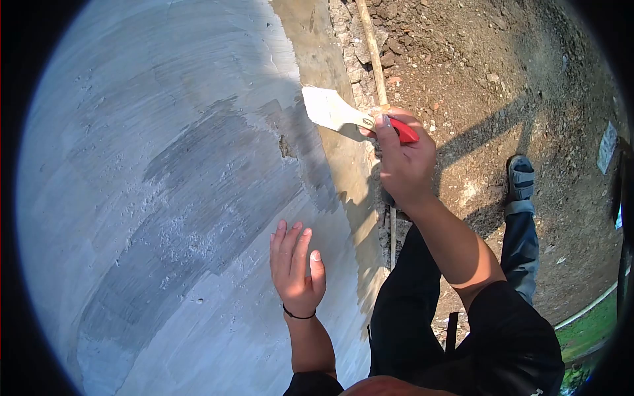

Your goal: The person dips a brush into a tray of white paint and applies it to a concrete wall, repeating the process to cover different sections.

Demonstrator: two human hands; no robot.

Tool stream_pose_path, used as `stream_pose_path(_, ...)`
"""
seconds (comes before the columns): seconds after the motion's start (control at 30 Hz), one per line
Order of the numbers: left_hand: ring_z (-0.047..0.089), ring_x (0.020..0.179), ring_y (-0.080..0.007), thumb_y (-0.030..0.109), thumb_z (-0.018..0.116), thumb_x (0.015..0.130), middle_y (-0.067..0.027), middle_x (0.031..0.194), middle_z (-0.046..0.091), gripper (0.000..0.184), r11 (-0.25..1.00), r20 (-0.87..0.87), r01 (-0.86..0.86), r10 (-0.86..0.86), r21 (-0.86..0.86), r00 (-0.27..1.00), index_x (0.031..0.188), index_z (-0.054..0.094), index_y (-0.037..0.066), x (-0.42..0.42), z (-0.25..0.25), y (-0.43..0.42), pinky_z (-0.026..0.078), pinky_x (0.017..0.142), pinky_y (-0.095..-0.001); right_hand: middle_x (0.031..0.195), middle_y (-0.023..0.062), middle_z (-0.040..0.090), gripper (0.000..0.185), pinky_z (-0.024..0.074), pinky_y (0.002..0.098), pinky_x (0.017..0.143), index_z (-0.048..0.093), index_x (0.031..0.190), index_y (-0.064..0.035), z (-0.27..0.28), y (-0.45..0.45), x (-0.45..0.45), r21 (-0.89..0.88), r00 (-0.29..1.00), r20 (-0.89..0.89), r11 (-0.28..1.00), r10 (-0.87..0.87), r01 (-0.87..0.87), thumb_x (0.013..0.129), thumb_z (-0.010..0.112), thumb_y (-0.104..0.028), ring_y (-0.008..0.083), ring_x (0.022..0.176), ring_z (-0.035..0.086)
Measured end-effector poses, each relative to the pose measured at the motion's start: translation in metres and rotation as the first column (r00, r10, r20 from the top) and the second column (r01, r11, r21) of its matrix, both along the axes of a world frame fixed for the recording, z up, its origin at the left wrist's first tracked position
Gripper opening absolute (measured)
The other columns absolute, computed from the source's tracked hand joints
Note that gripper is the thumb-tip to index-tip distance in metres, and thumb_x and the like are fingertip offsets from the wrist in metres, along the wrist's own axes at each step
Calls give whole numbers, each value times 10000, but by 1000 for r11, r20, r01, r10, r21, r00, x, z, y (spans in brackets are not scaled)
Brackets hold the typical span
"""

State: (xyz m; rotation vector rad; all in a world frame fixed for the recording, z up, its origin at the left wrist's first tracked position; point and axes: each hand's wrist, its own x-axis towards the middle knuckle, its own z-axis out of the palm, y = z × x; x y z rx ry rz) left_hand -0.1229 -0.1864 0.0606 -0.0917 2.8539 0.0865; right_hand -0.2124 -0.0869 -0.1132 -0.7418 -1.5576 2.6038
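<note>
My right hand [408, 155] is closed round the red handle of a paintbrush [330, 109]. The brush's white-coated bristles point left, at the border between the grey-white coating and the bare tan strip [347, 171] of the wall. Below and to the left, my left hand [297, 267] has its fingers apart and holds nothing; it is over or against the wall [218, 290], and contact cannot be made out. A darker grey patch [218, 171] with brush streaks and a small rough chip [286, 146] lies left of the brush.
A wooden pole [373, 49] runs along the wall's rough base. Brown, stony soil [475, 72] spreads to the right. A sandalled foot [521, 178] and dark-clothed legs are at the lower right, with a plastic scrap [606, 148] at the far right.
</note>
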Motion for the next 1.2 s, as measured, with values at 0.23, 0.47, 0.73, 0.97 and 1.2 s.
stream_pose_path(0.23,461,1159,-375,54,513,820,-171,1124,565,263,1000,10,-19,19,2,1000,1062,591,-13,4,3,2,365,973,-446,775,146,584,146,456,298,585,595,928,-1,14,-34,-13,86,976,-17,973,218,-216,808,600,-83,252,651,582)
stream_pose_path(0.47,468,1147,-386,46,504,816,-180,1111,570,263,999,25,-31,31,30,999,1055,594,-20,6,1,2,372,964,-446,845,131,607,147,466,262,648,580,913,55,17,10,-4,-83,994,-40,991,105,-108,836,576,-71,155,722,592)
stream_pose_path(0.73,477,1137,-385,57,505,818,-179,1101,574,265,998,11,-40,40,39,999,1054,594,-23,7,2,2,372,960,-444,873,120,609,169,472,255,602,588,879,77,7,-30,-51,119,971,-6,965,238,-236,828,578,-83,137,677,591)
stream_pose_path(0.97,477,1138,-387,68,502,826,-180,1099,575,261,995,24,-66,64,69,998,1052,593,-25,8,1,1,369,962,-443,841,125,623,151,481,220,640,594,924,68,17,11,-21,-199,998,-24,978,53,-57,865,545,-62,129,710,611)
stream_pose_path(1.2,470,1149,-380,85,501,836,-176,1110,572,259,997,20,-69,68,24,997,1053,591,-22,15,9,-4,363,968,-445,833,101,620,168,469,229,636,577,959,46,-6,-2,-32,-136,992,101,989,77,-63,850,568,-82,111,699,598)
